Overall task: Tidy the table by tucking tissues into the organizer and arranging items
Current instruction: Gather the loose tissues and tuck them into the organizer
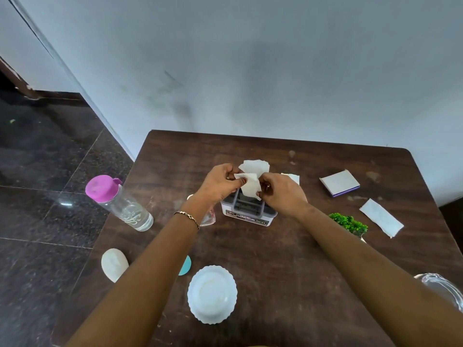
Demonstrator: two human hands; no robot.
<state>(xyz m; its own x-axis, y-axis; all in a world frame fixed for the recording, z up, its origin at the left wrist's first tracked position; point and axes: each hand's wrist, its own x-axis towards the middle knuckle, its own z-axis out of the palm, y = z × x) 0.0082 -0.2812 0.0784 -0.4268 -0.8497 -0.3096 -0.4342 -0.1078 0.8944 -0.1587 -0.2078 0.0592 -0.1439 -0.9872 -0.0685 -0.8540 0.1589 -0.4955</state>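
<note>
You've got soft, even light; faint shadow on the wall [263, 71] above the surface [275, 246]. Small glare spot on the floor [45, 159] left of the surface. Wide-angle bends the edges; centre sharp.

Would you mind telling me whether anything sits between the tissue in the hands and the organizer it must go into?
Nothing visible does. The left hand and right hand pinch the tissue right above the organizer, its lower edge reaching the grey top. A second tissue stands up just behind, not beneath it.
</note>
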